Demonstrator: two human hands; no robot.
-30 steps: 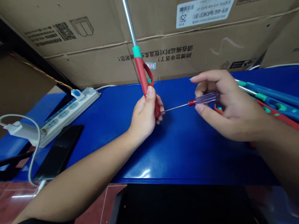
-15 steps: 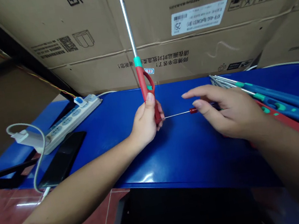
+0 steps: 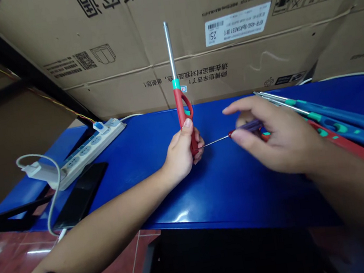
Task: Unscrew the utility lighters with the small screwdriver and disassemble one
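In my left hand [image 3: 179,152], closed with the thumb on the grip, a red long-nosed lighter [image 3: 179,105] stands nearly upright, its metal tube up and a green collar below the tube. My right hand [image 3: 284,138] is around the handle of a screwdriver [image 3: 247,126] with a dark purple handle and red neck. The index finger sticks out above the handle. The thin metal shaft runs left to the bottom end of the lighter, where the fingers of my left hand partly hide the tip.
Several blue and red lighters [image 3: 341,115] lie on the blue table [image 3: 164,204] at the right, partly behind my right arm. A white power strip [image 3: 90,147] with plugs and a black phone [image 3: 80,196] are at the left. A large cardboard box [image 3: 121,93] stands behind.
My left hand and the lighter appear slightly lower and further right. My right thumb has shifted on the screwdriver handle, and more of the handle shows.
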